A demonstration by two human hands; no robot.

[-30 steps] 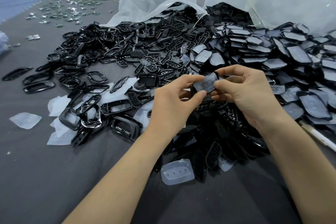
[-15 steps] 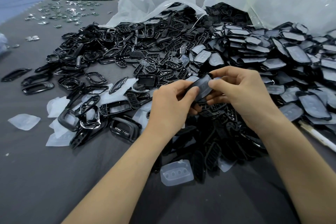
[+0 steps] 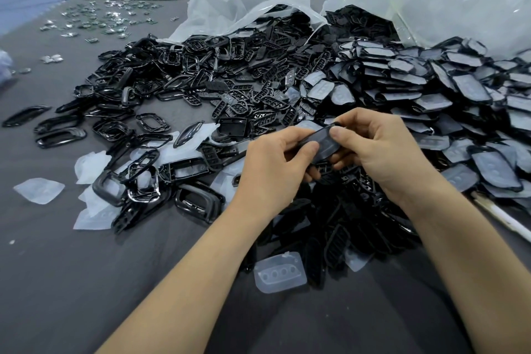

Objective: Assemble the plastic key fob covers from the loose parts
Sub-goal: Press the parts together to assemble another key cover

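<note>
Head view showed the grey table (image 3: 71,282) spread with a heap of black frames (image 3: 178,86) and, on your right, a pile of assembled covers (image 3: 431,89). Your left hand (image 3: 273,169) and right hand (image 3: 382,152) both pinched one key fob cover (image 3: 321,142) above the heap. A clear button pad (image 3: 280,273) lay between your forearms.

2 bare forearms (image 3: 184,282) end in left hand (image 3: 273,169) and right hand (image 3: 382,152), nails (image 3: 335,132) short.
</note>
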